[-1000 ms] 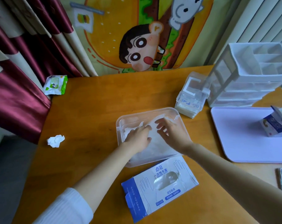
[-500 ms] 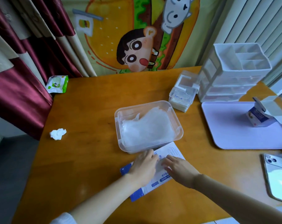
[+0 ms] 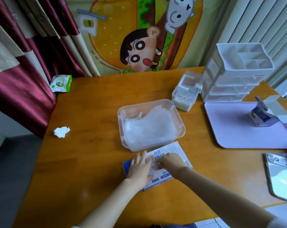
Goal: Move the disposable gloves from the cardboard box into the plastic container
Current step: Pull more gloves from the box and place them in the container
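The cardboard box lay flat on the desk, its printed face up and its far edge just against the near wall of the plastic container, a placement that probably kept each transfer short. The left hand rested on the left part of the box with its fingers straight and spread, palm down. This looked like bracing, since a light box would otherwise lift or slide when something was pulled through its opening. The right hand sat over the middle of the box face with its fingers bent down toward the dispensing slot. The spot under them was blurred, so it could not be told whether they pinched a glove or only felt for one. The open container already held a loose heap of clear disposable gloves, piled higher toward its right side, so much of the move appeared done. How many remained in the box could not be seen. A lilac tray and a phone lay well off to the right, and a crumpled tissue lay off to the left.
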A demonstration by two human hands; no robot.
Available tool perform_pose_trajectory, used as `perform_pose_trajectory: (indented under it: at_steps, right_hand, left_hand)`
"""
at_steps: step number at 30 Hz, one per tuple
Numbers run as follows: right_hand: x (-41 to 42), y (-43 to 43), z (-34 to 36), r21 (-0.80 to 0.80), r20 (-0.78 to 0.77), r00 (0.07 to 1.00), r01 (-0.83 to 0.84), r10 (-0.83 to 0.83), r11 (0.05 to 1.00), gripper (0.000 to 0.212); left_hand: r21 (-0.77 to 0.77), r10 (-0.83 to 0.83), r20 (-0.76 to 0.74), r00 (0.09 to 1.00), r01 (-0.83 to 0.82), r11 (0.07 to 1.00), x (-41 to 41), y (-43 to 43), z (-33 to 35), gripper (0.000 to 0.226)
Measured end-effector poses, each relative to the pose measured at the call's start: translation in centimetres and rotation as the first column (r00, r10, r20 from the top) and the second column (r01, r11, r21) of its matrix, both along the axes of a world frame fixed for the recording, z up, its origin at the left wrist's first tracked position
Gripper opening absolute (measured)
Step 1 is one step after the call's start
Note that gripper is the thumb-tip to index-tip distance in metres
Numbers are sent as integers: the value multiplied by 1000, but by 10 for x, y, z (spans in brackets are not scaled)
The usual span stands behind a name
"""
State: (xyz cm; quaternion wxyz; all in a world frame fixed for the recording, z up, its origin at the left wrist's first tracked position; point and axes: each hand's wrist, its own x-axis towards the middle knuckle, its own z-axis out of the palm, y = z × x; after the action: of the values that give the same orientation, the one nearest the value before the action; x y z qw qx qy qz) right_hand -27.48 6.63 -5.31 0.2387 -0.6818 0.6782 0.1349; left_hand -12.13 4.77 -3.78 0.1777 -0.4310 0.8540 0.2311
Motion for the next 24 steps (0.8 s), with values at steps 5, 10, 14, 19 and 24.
perform_pose_trajectory:
  at_steps: [5, 10, 14, 19, 24]
  right_hand:
    - [0, -1, 5, 28, 92, 994, 64, -66, 998, 28]
    - [-5, 13, 15, -138, 159, 986, 78, -56, 987, 24]
    - [-20, 23, 28, -257, 254, 954, 225, -159, 940, 12]
    - [-38, 25, 37, -303, 260, 934, 321, -246, 897, 22]
    - [-25, 29, 38, -250, 267, 947, 247, -179, 936, 38]
  left_hand:
    - [-15, 19, 5, 1000, -19, 1000, -1, 3, -1, 75]
    - [-38, 46, -14, 999, -46, 998, -2, 2, -3, 77]
    - [-44, 44, -20, 999, -45, 998, -1, 3, -1, 76]
    - [-52, 22, -11, 1000, -22, 998, 1, 2, -3, 76]
    - [-55, 12, -16, 1000, -13, 998, 0, 0, 0, 76]
